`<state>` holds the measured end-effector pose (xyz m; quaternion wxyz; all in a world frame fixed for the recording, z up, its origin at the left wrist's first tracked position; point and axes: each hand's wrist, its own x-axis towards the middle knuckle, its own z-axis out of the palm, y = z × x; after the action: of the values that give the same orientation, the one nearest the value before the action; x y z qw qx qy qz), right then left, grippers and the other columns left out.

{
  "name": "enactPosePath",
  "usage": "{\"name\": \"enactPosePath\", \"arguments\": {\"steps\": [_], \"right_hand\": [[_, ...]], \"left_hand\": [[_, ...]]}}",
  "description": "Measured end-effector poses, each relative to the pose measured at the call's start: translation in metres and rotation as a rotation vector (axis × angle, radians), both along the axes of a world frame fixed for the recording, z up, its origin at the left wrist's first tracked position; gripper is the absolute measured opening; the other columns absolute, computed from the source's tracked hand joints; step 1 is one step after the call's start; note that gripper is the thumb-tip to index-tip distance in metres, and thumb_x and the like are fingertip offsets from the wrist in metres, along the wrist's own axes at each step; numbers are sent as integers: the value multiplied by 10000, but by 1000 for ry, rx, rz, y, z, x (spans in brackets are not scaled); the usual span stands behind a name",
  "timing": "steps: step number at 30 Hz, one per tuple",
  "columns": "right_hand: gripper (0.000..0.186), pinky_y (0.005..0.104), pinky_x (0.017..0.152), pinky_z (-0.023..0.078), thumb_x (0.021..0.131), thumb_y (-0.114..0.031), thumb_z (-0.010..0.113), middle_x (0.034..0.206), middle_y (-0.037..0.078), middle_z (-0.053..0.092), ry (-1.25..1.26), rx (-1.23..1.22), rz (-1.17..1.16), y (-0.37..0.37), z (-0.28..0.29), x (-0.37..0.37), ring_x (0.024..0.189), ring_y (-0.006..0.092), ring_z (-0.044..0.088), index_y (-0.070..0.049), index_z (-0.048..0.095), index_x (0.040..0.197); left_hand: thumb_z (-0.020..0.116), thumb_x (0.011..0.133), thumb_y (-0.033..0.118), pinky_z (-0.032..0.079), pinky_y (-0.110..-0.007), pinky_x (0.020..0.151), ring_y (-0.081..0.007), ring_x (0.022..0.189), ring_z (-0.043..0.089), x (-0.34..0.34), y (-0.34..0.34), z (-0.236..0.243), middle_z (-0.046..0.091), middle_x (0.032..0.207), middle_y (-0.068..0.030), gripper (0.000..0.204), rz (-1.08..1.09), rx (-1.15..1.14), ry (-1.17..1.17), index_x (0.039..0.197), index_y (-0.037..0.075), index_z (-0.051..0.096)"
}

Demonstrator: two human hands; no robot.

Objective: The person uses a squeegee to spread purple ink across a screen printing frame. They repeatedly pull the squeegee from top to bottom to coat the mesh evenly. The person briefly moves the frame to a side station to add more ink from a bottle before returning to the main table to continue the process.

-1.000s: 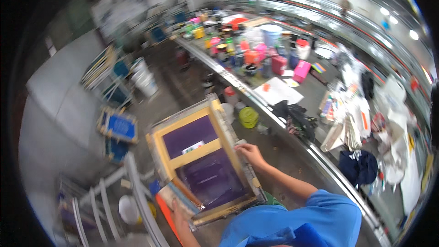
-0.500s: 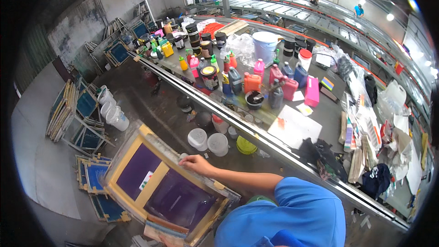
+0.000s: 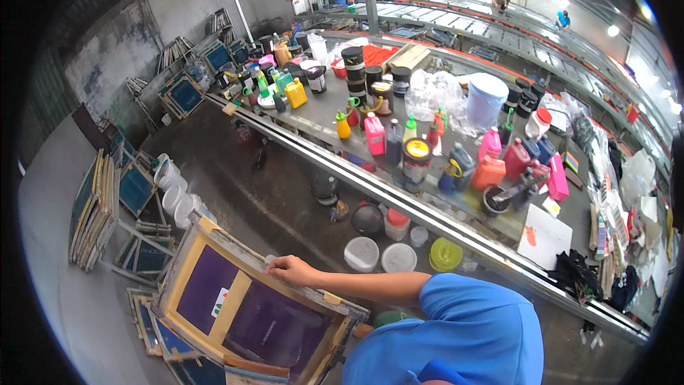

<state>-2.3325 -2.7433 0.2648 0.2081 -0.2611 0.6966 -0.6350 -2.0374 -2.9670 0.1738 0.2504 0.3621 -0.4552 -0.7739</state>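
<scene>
Our right hand (image 3: 293, 272), the nearer one, has its fingers curled onto the far rim of one rectangular, yellow-taped wooden frame (image 3: 235, 306), which lies to their near left, long axis running far left to near right. Our left hand is out of view, its fingers' state untellable. We count two purple mesh panels (image 3: 274, 319) inside, two round white lidded plastic buckets (image 3: 399, 258) to the far right, one lime-green plastic tub (image 3: 445, 254).
</scene>
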Motion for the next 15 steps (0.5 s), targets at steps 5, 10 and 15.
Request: {"name": "enactPosePath", "arguments": {"steps": [5, 10, 15], "right_hand": [[200, 293, 849, 483, 977, -175, 601, 987, 33, 710, 44, -89, -143, -40, -13, -89, 938, 106, 610, -37, 707, 1076], [219, 294, 783, 502, 967, -208, 617, 942, 25, 719, -71, 45, -277, -95, -31, -200, 872, 102, 622, -70, 728, 1096], [227, 273, 753, 494, 972, -212, 613, 904, 3, 699, -161, -59, -236, -180, -13, -344, 842, 88, 605, -54, 741, 1072]], "left_hand": [[660, 931, 461, 473, -477, 1021, -337, 1238, 547, -109, -85, 9, 486, 1439, -173, 763, -84, -6, -4, 1489, 31, 369], [655, 935, 460, 472, -479, 1023, -338, 1242, 544, -205, -160, -4, 484, 1443, -172, 757, -138, -41, 36, 1491, 35, 366], [649, 939, 458, 471, -481, 1025, -338, 1246, 542, -303, -236, -13, 481, 1446, -171, 751, -253, -456, 54, 1494, 38, 364]]}}
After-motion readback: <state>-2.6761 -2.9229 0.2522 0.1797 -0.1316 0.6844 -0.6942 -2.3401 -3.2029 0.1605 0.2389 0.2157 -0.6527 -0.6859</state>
